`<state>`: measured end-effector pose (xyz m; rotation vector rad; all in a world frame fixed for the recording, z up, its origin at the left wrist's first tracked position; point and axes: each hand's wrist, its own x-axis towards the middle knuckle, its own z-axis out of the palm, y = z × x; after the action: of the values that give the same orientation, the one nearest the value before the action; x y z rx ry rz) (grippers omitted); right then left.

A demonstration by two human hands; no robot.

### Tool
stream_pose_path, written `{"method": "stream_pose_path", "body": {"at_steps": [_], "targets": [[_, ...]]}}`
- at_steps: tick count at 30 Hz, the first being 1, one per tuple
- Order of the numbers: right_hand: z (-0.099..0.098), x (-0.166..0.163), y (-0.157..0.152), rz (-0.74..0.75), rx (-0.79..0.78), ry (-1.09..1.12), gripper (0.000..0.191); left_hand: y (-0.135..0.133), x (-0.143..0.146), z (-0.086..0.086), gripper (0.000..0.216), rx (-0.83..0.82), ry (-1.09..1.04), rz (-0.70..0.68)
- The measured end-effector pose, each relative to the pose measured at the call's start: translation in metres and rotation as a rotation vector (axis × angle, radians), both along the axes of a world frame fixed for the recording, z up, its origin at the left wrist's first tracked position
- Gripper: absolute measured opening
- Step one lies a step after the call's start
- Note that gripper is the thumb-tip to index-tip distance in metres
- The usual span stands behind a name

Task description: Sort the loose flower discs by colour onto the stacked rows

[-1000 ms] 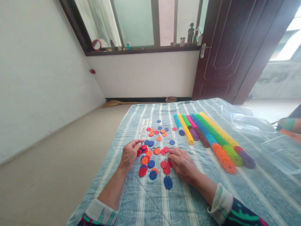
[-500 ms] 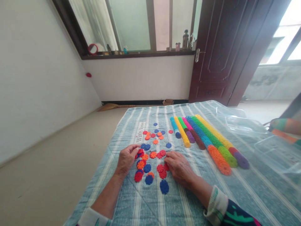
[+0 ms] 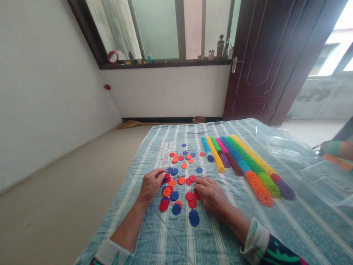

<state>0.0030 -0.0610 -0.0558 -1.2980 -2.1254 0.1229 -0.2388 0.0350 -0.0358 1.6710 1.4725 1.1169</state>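
Several flat snowflake discs in red, orange and blue [image 3: 178, 189] lie scattered on a blue striped cloth [image 3: 171, 239]. My left hand [image 3: 150, 185] rests at the left edge of the pile, its fingers curled round a red disc [image 3: 166, 178]. Palm down, my right hand [image 3: 211, 195] lies on the cloth at the right of the pile, with its fingertips touching red discs [image 3: 193, 197]. A single larger blue disc [image 3: 194, 218] sits nearest to me.
Long rods of stacked discs in blue, yellow, green, pink, orange and purple [image 3: 242, 165] lie side by side to the right. Clear plastic boxes [image 3: 292, 147] stand at the far right. Another person's striped sleeve [image 3: 338, 151] shows at the right edge.
Both hands stay at the pile; my left fingers have shifted slightly on the red disc. The head camera has moved a little.
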Motion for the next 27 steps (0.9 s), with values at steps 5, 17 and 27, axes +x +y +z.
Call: {"method": "stream_pose_path", "body": {"at_steps": [5, 17, 27], "targets": [[-0.002, 0.002, 0.000, -0.003, 0.000, -0.001, 0.020, 0.000, 0.001, -0.002, 0.030, 0.006, 0.016, -0.001], [0.008, -0.034, -0.029, 0.168, 0.050, -0.137, 0.021, -0.001, 0.005, -0.004, 0.026, 0.046, 0.041, -0.044], [0.015, -0.039, -0.018, 0.059, -0.096, -0.287, 0.044, -0.004, 0.007, -0.001, 0.024, 0.073, 0.079, -0.057]]}}
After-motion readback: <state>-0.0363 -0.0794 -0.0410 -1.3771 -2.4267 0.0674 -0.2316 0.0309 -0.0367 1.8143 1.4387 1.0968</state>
